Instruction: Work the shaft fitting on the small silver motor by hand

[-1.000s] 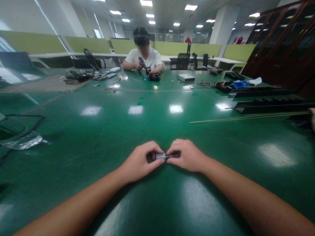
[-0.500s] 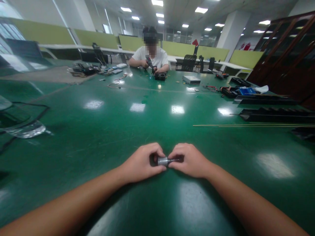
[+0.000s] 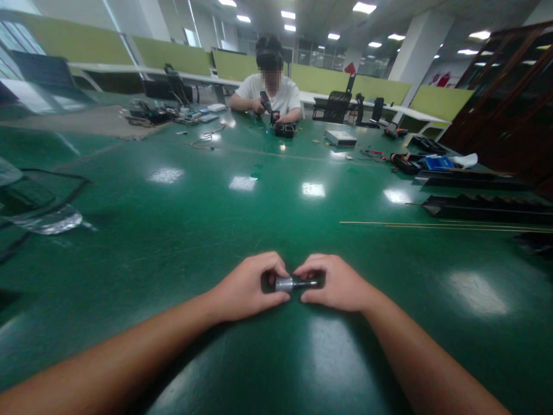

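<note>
Nearest: left hand (image 3: 246, 288) grasping a small silver cylinder (image 3: 284, 284), thumb on the near side, forefinger on the far side; a dark shaft (image 3: 307, 283) runs on from it toward the right, lying roughly level, on or just above the green tabletop (image 3: 207, 225), contact hidden. Right hand (image 3: 341, 285) arched about the shaft, thumb and forefinger parted, gaps visible on 2 sides; whether the tucked fingers touch the shaft's end, cannot tell. Main worry: support appears to come mostly from the left, so a slack pinch there could let the cylinder turn or drop, smooth metal probably giving little bite. Also: right fingers meeting the shaft off-line could push it askew and twist the piece out of the left grasp. Round body, glossy surface; if loose, likely to roll. Further out, left: clear plastic object (image 3: 56, 222) and dark cable (image 3: 82, 183), well apart from the hands; a wide arm swing might snag the cable. Right: thin rods (image 3: 432, 226), easily scattered by a sideways sweep; beyond them, a black strip (image 3: 484, 207). Far side: 1 co-worker (image 3: 290, 95), pistol-shaped tool (image 3: 265, 101) over a black box (image 3: 285, 131); a jolt there could travel through the shared tabletop and unsettle a lightly held piece
</note>
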